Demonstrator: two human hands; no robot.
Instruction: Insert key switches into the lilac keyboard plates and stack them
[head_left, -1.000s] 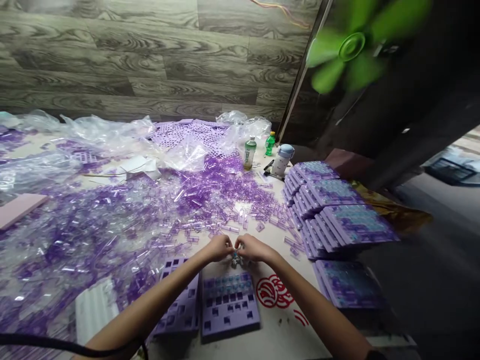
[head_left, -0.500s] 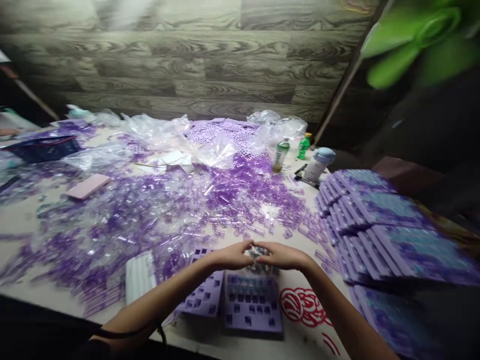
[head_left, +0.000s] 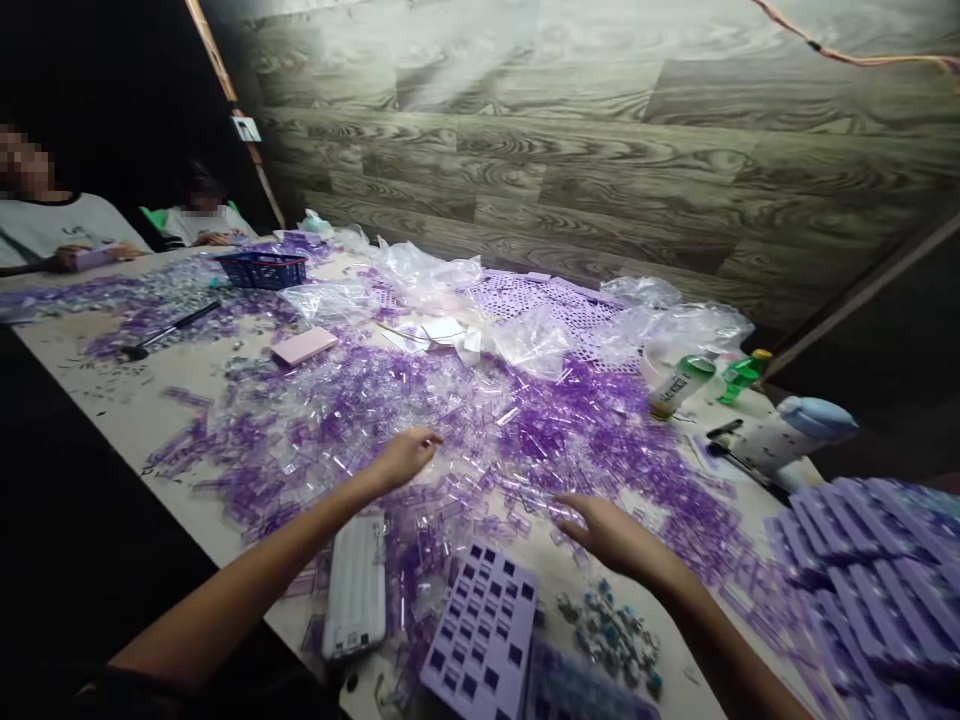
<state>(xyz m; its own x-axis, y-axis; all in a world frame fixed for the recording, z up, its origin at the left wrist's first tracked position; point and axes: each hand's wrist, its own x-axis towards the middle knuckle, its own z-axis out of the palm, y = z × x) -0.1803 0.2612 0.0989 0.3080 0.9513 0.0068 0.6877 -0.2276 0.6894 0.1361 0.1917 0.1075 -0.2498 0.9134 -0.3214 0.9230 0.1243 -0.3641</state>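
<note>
In the head view, the person's left hand point(head_left: 405, 458) reaches out from the lower left, palm down and fingers loosely spread, hovering at the near edge of a wide heap of clear purple plastic pieces point(head_left: 420, 430); it pinches nothing. The right hand point(head_left: 615, 535) is also open, its fingers extended and apart, just above the scattered pieces at lower centre, with nothing visible between them. Neither hand presses on anything, and their closeness to the heap suggests that it is what they are working over. Just below the right hand, a small cluster of teal-and-silver keyboard-switch-like parts point(head_left: 611, 635) lies on the bare table, close to a lavender tray with square holes point(head_left: 480, 640) at the bottom of the frame, and a second tray point(head_left: 577, 690) is cut off by the lower edge. This grouping appears to keep parts and trays within short reach of both hands. A white ribbed block point(head_left: 356, 585) lies beneath the left forearm. Filled lavender trays point(head_left: 870, 580) are stacked at the right, apparently set aside from the loose pieces. Bottles point(head_left: 679, 385) and a pale blue-capped flask point(head_left: 795, 435) stand beyond them, away from the working area. Crumpled plastic bags point(head_left: 427, 275) lie along the far edge, while two seated co-workers point(head_left: 45, 230) occupy the upper left beyond a blue basket point(head_left: 262, 270).
</note>
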